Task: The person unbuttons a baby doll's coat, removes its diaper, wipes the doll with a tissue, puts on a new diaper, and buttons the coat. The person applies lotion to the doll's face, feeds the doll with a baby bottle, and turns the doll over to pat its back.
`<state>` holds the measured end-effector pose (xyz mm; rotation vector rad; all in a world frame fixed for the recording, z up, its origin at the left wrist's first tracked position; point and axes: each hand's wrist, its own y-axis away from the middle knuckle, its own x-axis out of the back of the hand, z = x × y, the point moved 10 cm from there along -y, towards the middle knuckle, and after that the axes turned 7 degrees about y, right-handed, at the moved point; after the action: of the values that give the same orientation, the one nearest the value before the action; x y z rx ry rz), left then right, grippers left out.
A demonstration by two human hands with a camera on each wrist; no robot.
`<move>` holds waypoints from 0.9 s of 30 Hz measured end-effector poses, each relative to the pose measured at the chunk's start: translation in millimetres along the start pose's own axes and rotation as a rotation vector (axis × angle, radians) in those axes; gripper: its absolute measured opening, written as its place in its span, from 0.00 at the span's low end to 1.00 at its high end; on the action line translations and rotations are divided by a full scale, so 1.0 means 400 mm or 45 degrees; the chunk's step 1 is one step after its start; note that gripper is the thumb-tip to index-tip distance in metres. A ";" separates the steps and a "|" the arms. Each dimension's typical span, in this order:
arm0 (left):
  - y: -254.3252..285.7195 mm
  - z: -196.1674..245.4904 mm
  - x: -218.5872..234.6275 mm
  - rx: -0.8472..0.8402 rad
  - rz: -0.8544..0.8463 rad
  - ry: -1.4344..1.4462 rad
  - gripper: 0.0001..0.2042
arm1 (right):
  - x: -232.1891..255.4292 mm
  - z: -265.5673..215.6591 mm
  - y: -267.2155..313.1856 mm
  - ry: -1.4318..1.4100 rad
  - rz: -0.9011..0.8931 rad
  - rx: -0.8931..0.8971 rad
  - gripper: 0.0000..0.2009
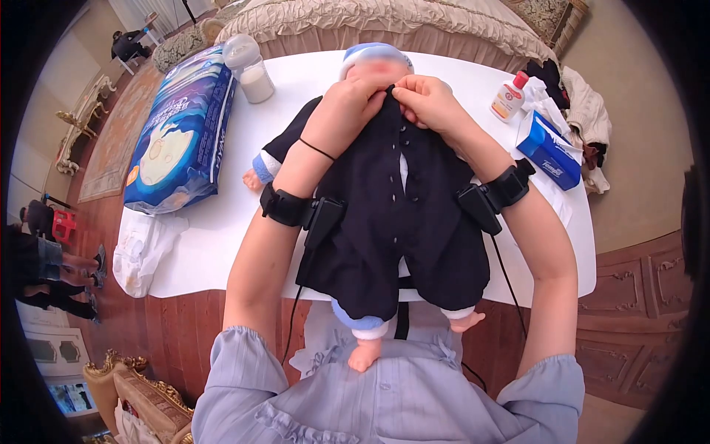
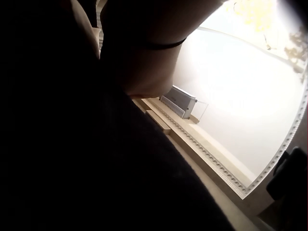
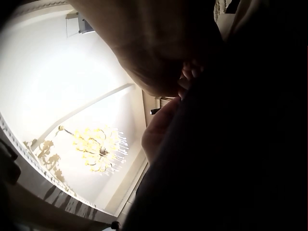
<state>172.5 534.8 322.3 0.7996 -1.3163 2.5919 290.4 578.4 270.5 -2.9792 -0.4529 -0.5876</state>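
A baby doll [image 1: 364,354] lies face up on the white table, its head at the far side and its bare feet over the near edge. It wears a blue-and-white hat [image 1: 362,53] and a black romper [image 1: 355,192] over blue clothing with white cuffs. Small fasteners run down the romper's front, which gapes in places. At the neckline, my left hand [image 1: 347,106] pinches the black cloth. Close beside it, my right hand [image 1: 427,102] pinches the collar's other edge between thumb and fingers. Dark cloth fills much of both wrist views and hides the fingertips.
A blue diaper pack [image 1: 181,133] and a lidded bottle [image 1: 257,81] stand at the left, with a crumpled white diaper [image 1: 144,255] nearer. On the right are a red-capped bottle [image 1: 509,96] and a blue tissue pack [image 1: 549,152]. Clothes [image 1: 588,103] are heaped beyond the table's right edge.
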 end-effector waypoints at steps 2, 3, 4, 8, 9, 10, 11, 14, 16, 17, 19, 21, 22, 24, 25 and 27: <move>0.001 0.006 -0.003 -0.039 0.018 -0.064 0.10 | -0.003 -0.005 -0.001 -0.013 -0.008 -0.001 0.07; 0.003 0.005 -0.003 -0.039 0.016 -0.063 0.10 | -0.003 -0.009 -0.003 0.000 0.009 0.012 0.07; 0.004 0.010 0.000 -0.041 0.018 -0.096 0.09 | 0.000 -0.013 -0.002 0.013 0.027 0.024 0.08; 0.006 0.004 0.012 0.019 0.082 -0.079 0.07 | 0.006 -0.015 -0.006 0.025 0.022 0.066 0.07; 0.006 0.003 0.013 0.019 0.082 -0.081 0.07 | 0.010 -0.015 -0.003 0.060 0.006 0.050 0.08; 0.007 -0.016 0.012 0.113 0.076 -0.004 0.08 | 0.012 -0.015 0.001 0.094 -0.009 0.031 0.08; 0.009 -0.035 0.010 0.207 0.070 0.073 0.08 | 0.015 -0.006 0.000 0.093 -0.009 0.031 0.08; 0.019 -0.085 -0.003 0.448 0.016 0.102 0.09 | 0.038 -0.078 0.018 0.491 0.184 0.440 0.11; 0.019 -0.085 -0.005 0.438 0.003 0.111 0.09 | 0.051 -0.112 0.047 0.777 0.358 0.562 0.13; 0.017 -0.083 -0.005 0.429 -0.008 0.117 0.09 | 0.059 -0.105 0.045 0.777 0.363 0.562 0.13; 0.014 -0.096 -0.001 0.531 -0.016 0.262 0.11 | 0.064 -0.040 0.016 0.582 0.194 0.284 0.12; 0.011 -0.095 -0.003 0.627 -0.026 0.405 0.14 | 0.067 -0.018 0.028 0.410 0.117 0.177 0.11; 0.002 -0.059 0.000 0.547 -0.061 0.220 0.16 | 0.063 0.002 0.037 0.243 0.036 0.063 0.09; -0.010 0.005 0.001 0.467 -0.097 0.039 0.20 | 0.064 0.001 0.053 0.202 0.019 0.077 0.08; -0.016 0.042 -0.008 0.435 -0.167 -0.131 0.20 | 0.056 0.000 0.057 0.160 -0.011 0.094 0.07; -0.020 0.057 -0.022 0.384 -0.236 -0.341 0.17 | 0.050 -0.005 0.060 0.178 -0.041 0.115 0.07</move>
<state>191.7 523.0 334.6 1.2899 -0.8588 2.6333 314.5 560.7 279.5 -2.8270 -0.5023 -0.7516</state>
